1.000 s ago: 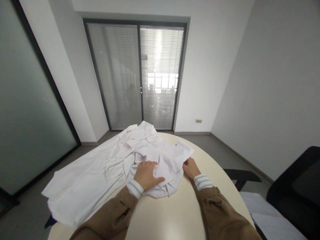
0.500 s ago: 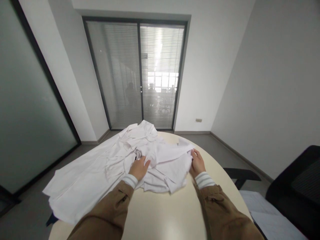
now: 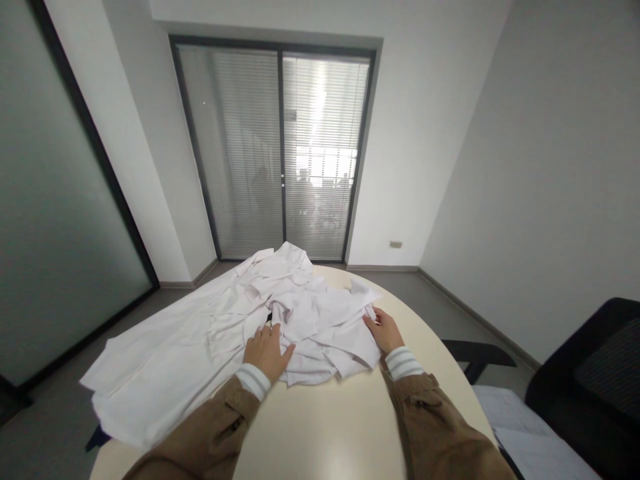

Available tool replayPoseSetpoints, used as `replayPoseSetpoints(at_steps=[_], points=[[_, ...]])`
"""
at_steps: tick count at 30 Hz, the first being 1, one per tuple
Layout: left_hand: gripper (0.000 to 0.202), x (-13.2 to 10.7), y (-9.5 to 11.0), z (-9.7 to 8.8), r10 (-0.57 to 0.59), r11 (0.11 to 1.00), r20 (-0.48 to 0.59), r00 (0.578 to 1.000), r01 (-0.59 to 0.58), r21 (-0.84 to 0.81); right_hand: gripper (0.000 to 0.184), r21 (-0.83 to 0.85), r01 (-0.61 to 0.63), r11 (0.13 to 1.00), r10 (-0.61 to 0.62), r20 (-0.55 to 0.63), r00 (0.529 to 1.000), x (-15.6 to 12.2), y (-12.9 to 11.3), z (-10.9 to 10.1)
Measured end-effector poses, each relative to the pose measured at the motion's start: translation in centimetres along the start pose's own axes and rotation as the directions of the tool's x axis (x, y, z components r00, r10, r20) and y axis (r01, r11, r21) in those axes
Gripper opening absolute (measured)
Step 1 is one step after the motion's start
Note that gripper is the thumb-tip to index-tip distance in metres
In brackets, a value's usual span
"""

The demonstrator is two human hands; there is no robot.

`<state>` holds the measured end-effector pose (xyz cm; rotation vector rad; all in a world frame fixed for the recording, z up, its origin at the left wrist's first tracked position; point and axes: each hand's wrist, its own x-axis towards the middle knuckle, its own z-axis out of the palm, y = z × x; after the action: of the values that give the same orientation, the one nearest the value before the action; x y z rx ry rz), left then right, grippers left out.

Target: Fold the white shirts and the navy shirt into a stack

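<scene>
A crumpled white garment (image 3: 320, 327) lies bunched on the round cream table (image 3: 330, 427), on top of a larger spread of white cloth (image 3: 170, 360) that hangs over the table's left edge. My left hand (image 3: 267, 351) lies flat on the bunch's left side, fingers stretched out. My right hand (image 3: 383, 330) rests against the bunch's right edge, its fingers curled at the cloth; whether they pinch it is unclear. Both arms wear brown sleeves with striped cuffs.
A black chair (image 3: 590, 373) stands at the right, with white sheets (image 3: 530, 440) lying below it. Glass doors with blinds (image 3: 280, 147) fill the far wall. A dark glass partition (image 3: 55, 220) runs along the left.
My left hand slid left from the middle of the bunch to its left side. My right hand shifted along the right edge. The garment is gathered into a tighter heap.
</scene>
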<state>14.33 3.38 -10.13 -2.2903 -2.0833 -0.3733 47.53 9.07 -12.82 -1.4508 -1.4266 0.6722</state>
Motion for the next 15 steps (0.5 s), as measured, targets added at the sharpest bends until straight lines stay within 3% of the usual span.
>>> replayPoseSetpoints(at_steps=[3,7,10,13,15], points=[[0.043,-0.2,-0.6,-0.1,0.061,0.994,0.078,0.995,-0.053,-0.097,0.035,-0.421,-0.014,0.907,-0.003,-0.040,0.999,-0.3,-0.8,-1.3],[0.036,0.0,-1.6,-1.0,0.130,0.953,0.185,0.974,-0.071,-0.295,0.036,-0.650,-0.052,0.758,0.096,0.032,0.995,-0.6,-2.4,-3.2],[0.028,0.4,-2.7,-2.0,0.165,0.920,0.220,0.961,-0.070,-0.385,0.039,-0.663,-0.126,0.738,0.247,0.092,0.965,-0.2,-3.6,-5.2],[0.024,0.7,-3.8,-2.9,0.081,0.927,0.134,0.988,-0.025,-0.375,0.057,-0.490,-0.181,0.853,0.342,0.261,0.903,-0.3,-4.6,-7.2],[0.024,0.4,-4.0,-3.4,-0.003,0.948,0.057,0.998,0.021,-0.318,0.078,-0.317,-0.176,0.932,0.297,0.392,0.871,-1.0,-4.9,-8.2]])
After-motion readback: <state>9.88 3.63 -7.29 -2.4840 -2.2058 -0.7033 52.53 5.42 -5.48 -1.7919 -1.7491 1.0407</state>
